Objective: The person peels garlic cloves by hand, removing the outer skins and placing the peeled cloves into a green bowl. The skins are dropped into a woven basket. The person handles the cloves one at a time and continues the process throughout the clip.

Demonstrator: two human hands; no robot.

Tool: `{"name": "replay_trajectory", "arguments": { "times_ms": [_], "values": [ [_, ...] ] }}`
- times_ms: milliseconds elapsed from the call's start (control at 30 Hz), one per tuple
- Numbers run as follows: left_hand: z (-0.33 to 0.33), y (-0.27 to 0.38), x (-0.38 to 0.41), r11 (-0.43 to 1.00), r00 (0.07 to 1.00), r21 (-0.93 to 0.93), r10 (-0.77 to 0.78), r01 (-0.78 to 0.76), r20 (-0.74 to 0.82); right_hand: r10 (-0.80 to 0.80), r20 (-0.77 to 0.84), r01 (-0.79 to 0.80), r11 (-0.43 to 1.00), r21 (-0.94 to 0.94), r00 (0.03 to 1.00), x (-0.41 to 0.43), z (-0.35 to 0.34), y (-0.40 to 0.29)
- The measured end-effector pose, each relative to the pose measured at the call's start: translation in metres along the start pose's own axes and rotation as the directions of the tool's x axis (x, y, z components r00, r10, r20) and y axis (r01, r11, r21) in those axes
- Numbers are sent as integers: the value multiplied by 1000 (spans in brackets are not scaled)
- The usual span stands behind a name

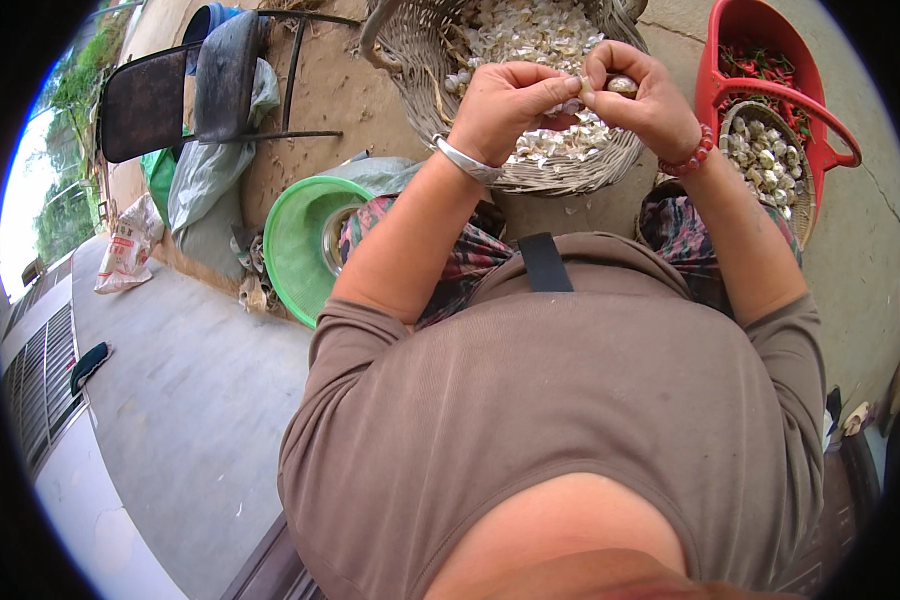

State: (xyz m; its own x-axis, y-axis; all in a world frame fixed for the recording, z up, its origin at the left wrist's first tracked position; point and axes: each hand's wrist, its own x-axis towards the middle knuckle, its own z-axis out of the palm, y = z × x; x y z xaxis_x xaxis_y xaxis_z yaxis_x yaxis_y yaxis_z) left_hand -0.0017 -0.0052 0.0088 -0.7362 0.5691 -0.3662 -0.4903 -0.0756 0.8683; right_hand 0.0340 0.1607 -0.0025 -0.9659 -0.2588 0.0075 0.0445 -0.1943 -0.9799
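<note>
My left hand (517,101), with a silver bangle at its wrist, meets my right hand (641,101) above a wicker basket (412,90). Between the fingertips of both hands is a small pale garlic piece (585,85), probably a clove. A whitish garlic bulb (622,85) sits in the curled fingers of my right hand, which wears a red bead bracelet. Below them, papery garlic skins (532,37) fill much of the basket. Part of the skins and the basket's near side is hidden by my hands.
At right, a red plastic basket (776,19) holds red chillies (791,75); a round woven basket (801,214) of garlic bulbs (769,161) rests against it. A green mesh basin (292,240) stands by my left leg. A dark chair (225,82) and bags (214,180) are farther left.
</note>
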Motion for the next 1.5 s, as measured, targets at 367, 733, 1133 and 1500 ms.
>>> {"name": "replay_trajectory", "arguments": {
  "times_ms": [367,733,1133,1500],
  "values": [
    [0,-3,-1,991,997,110,72,-71,-6,28,35,-24,994,-105,999,-1,-1,-6],
    [3,-4,-2,991,990,43,129,-127,-54,-30,9,31,987,-157,1000,-1,0,-1],
    [2,-2,-1,992,991,27,127,-126,-38,28,-45,-36,983,-182,999,0,-2,-6],
    [7,-5,-4,930,952,268,288,-252,-103,-118,-142,64,940,-336,983,-1,-1,0]
  ]
}}
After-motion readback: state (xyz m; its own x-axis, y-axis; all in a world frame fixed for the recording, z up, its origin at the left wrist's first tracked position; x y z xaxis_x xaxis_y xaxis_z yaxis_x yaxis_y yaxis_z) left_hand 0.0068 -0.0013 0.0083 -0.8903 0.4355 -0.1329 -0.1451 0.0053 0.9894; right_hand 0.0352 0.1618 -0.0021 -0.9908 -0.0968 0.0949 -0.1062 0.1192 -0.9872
